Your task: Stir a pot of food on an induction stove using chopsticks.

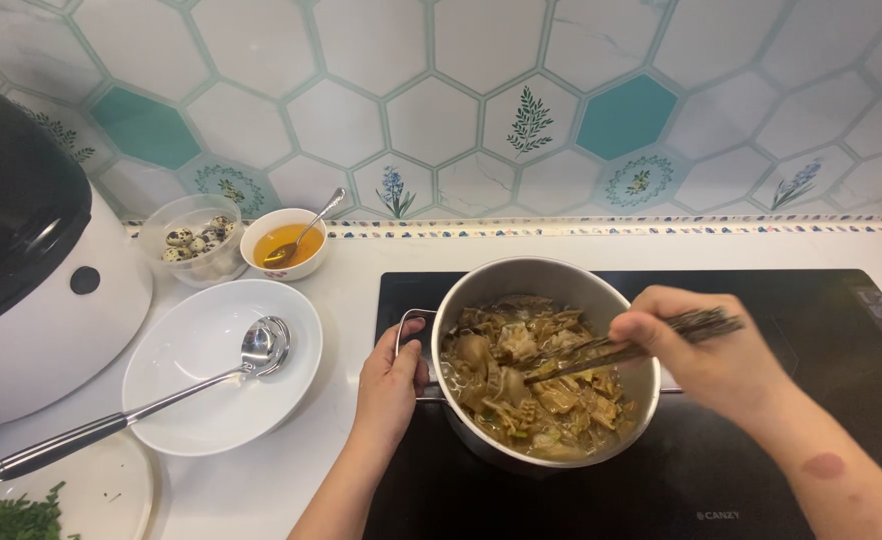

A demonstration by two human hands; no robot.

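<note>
A steel pot (481,285) full of brown noodles and dumplings in broth stands on a black induction hob (761,300). My left hand (389,385) grips the pot's left handle (408,322). My right hand (706,355) holds a pair of dark chopsticks (621,350), whose tips are dipped into the food near the pot's middle.
Left of the hob lies a white bowl (196,400) with a steel ladle (261,347) resting in it. Behind it are a clear tub of quail eggs (196,240) and a small bowl of orange sauce (283,243) with a spoon. A white cooker (31,300) stands far left; chopped greens (21,520) lie on a plate.
</note>
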